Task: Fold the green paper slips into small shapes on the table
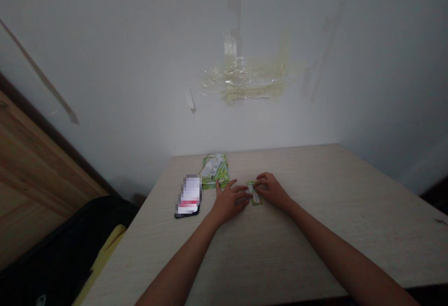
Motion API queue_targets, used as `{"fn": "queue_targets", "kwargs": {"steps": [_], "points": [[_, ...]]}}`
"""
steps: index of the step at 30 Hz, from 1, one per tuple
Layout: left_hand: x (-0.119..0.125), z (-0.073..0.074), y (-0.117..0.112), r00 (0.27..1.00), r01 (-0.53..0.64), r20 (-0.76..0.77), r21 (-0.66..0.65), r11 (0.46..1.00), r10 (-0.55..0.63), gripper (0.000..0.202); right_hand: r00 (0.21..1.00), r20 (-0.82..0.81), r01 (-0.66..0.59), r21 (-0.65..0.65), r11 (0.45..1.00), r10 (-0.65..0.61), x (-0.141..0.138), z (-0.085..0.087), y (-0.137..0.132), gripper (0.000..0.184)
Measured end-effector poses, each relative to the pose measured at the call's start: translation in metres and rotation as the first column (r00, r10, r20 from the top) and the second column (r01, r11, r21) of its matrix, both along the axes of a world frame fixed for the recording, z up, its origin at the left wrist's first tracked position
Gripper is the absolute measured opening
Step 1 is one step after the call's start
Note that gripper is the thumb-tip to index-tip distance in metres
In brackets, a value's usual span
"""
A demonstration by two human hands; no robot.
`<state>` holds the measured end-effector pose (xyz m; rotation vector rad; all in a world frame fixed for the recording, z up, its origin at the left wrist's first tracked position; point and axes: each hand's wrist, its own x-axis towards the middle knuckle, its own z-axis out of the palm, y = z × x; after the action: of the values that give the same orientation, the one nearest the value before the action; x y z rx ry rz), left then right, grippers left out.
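**Both hands crowded round one little green card**

So you've got a small printed card, green and whitish, lying on the pale tabletop, right between your two hands and well to the right of the pile. Your left hand comes in with its fingers fanned apart, palm toward the table, and one fingertip reaches the card's left edge. Your right hand is on the other side, fingers bent and their tips at the card's upper right. Can't tell if those right fingers are actually pinching it or just resting there, it's too small and dim.

Up past your left hand, near the wall, there's a messy stack of green cards, overlapping at odd angles. Your left hand's outermost finger points up close to its lower edge, can't say whether it touches. Just left of the stack is a dark-edged phone, mostly pixelated, lying flat. Off the table's left side you've got something black and a bit of yellow cloth.
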<state>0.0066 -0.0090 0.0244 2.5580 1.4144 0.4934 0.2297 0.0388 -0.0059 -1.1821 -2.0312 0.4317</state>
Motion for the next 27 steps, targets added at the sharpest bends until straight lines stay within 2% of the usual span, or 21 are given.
{"fn": "queue_targets", "kwargs": {"steps": [11,27], "points": [[0.0001,-0.0015,0.0006,1.000,-0.018,-0.012,0.025,1.000,0.019,0.028,0.996,0.008,-0.087,-0.058,0.994,0.088,0.0067,0.0014,0.0005,0.011],[0.0002,-0.0007,0.0009,1.000,-0.017,-0.022,0.001,1.000,0.017,0.032,0.998,0.042,-0.046,-0.070,0.996,0.049,0.0051,0.0027,0.0029,0.012]]}}
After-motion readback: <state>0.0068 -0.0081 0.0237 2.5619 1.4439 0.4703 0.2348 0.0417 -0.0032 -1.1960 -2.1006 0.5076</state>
